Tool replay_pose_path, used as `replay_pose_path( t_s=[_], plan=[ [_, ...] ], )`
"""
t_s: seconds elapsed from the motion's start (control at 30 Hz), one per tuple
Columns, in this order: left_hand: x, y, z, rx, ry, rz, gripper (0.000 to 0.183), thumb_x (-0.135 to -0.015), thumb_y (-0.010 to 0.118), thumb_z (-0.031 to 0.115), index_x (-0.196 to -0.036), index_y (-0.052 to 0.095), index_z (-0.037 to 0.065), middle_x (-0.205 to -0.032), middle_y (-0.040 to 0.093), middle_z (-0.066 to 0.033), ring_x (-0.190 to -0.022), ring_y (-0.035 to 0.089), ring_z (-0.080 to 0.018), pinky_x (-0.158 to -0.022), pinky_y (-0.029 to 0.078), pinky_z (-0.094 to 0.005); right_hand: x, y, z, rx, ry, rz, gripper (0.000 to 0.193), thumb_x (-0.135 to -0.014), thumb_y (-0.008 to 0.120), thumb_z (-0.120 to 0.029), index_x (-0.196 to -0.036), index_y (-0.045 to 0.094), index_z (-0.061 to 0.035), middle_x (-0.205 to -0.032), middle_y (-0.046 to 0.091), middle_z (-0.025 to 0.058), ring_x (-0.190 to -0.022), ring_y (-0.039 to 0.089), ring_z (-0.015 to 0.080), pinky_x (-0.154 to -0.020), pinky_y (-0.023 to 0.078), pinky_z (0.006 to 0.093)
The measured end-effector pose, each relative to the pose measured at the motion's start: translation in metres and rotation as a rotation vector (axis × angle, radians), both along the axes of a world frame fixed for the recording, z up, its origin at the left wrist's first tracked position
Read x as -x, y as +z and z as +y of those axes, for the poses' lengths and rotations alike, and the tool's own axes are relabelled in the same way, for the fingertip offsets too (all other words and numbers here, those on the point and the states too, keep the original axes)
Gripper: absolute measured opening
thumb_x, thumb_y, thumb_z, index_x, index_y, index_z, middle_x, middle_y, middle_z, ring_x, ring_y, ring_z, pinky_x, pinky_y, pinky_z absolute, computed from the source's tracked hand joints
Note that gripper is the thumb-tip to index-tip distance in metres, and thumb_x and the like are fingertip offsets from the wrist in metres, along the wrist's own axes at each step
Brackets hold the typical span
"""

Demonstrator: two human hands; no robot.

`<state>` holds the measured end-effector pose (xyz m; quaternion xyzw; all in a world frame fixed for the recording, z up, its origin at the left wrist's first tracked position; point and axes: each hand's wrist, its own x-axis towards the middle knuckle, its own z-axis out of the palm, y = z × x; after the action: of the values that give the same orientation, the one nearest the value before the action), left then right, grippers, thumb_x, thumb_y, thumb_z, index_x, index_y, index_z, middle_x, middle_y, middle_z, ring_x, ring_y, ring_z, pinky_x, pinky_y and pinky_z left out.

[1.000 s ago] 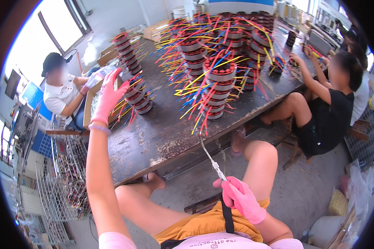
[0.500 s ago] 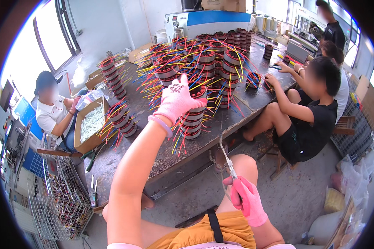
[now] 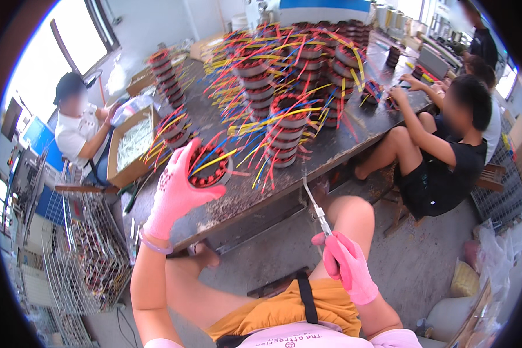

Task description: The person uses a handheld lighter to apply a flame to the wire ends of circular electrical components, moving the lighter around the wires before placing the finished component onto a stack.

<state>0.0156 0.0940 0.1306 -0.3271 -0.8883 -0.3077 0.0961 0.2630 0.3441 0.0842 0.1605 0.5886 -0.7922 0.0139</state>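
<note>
My left hand (image 3: 177,188), in a pink glove, grips a motor stator (image 3: 210,178) by its edge. This ring has red coils inside and loose red, yellow and blue wires, and it is tilted above the near table edge. My right hand (image 3: 348,264), gloved in pink too, is closed round a slim silver-and-white tool (image 3: 320,216) with a thin pale cord or tube; its exact kind I cannot make out. Beyond both hands stands a stack of stators (image 3: 285,139), wires fanning out. More tall stator stacks (image 3: 252,81) crowd behind it.
A cardboard box of white strips (image 3: 134,148) sits on the dark table (image 3: 255,203) at the left. One person (image 3: 81,136) sits beyond the box; others (image 3: 446,139) work along the right side. Wire baskets (image 3: 84,249) stand on the floor at left.
My left hand has come back from the stacks, down and to the left, with a stator in its grip. My right hand still holds the tool in nearly the same place.
</note>
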Motion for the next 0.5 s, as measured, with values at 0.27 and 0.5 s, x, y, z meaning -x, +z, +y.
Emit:
replay_pose_path(
  t_s=[0.27,0.5],
  plan=[
    [0.008,-0.107,-0.081,0.117,0.044,-0.163,0.100,-0.058,0.090,0.028,-0.141,0.044,-0.001,-0.135,0.052,-0.0193,-0.123,0.053,-0.0365,-0.103,0.045,-0.0408,0.030,-0.052,-0.052,0.011,0.218,-0.255,0.035,-0.102,0.054,-0.034,-0.113,0.060,-0.0009,-0.058,0.043,-0.0058,-0.050,0.032,0.0022,-0.046,0.023,0.0205],
    [0.010,-0.125,-0.084,0.235,0.043,-0.062,0.096,-0.059,0.089,0.030,-0.140,0.046,0.000,-0.135,0.052,-0.0205,-0.120,0.053,-0.0404,-0.103,0.044,-0.0443,0.045,-0.065,-0.071,-0.081,0.302,-0.400,0.035,-0.100,0.053,-0.032,-0.111,0.062,0.0003,-0.060,0.044,-0.0050,-0.051,0.033,0.0028,-0.047,0.025,0.0205]
  ],
)
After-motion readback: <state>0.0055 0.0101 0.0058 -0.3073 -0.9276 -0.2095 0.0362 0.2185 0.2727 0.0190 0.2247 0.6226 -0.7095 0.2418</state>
